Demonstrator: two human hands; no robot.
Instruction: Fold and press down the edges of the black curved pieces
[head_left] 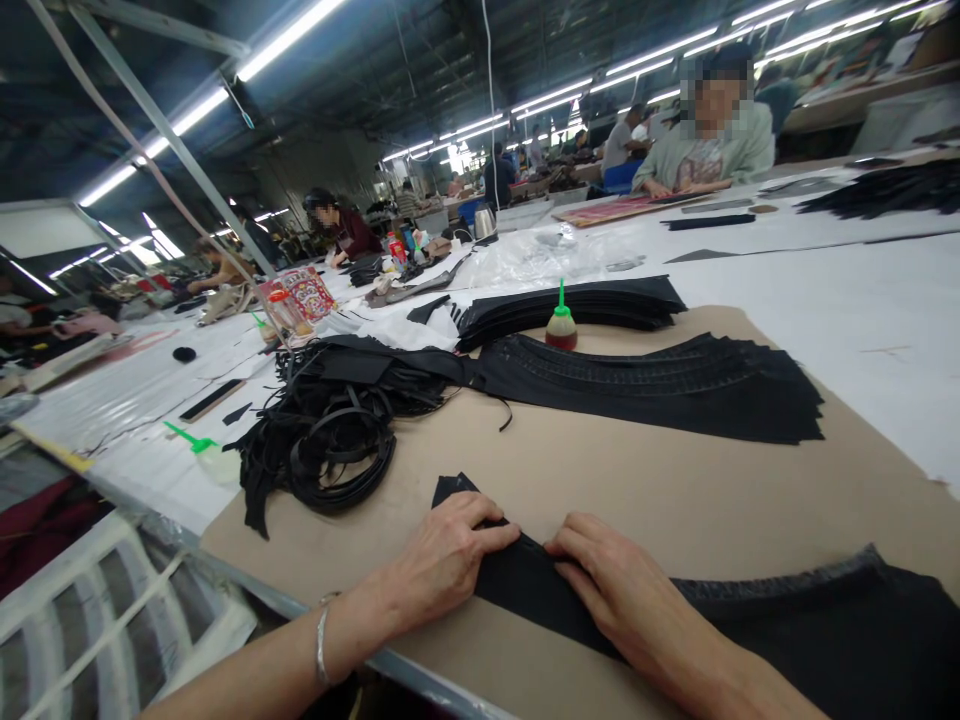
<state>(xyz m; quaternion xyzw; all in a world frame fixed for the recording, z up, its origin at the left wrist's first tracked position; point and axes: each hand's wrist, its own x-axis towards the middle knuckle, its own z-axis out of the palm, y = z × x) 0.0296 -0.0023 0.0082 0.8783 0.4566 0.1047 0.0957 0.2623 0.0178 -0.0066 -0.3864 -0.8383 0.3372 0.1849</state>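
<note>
A long black panel [532, 600] of leather-like material lies along the near side of a tan board. My left hand [454, 550], with a silver bangle at its wrist, presses thumb and fingers together on the panel's upper edge. Just to its right, my right hand [622, 580] pinches the same edge, fingers bent and thumb close to them. Under my right forearm, the panel seems to run on into a wider black piece [840, 620] with a curved, roughened edge, though the forearm hides the join. My fingers cover part of the edge being gripped.
On the tan board [405, 465] lie a fanned stack of black panels [660, 390] and a heap of black strips [337, 440]. A green-tipped bottle [561, 325] stands among the panels. Another green-tipped bottle [214, 455] is at left. A person [709, 140] works across the table.
</note>
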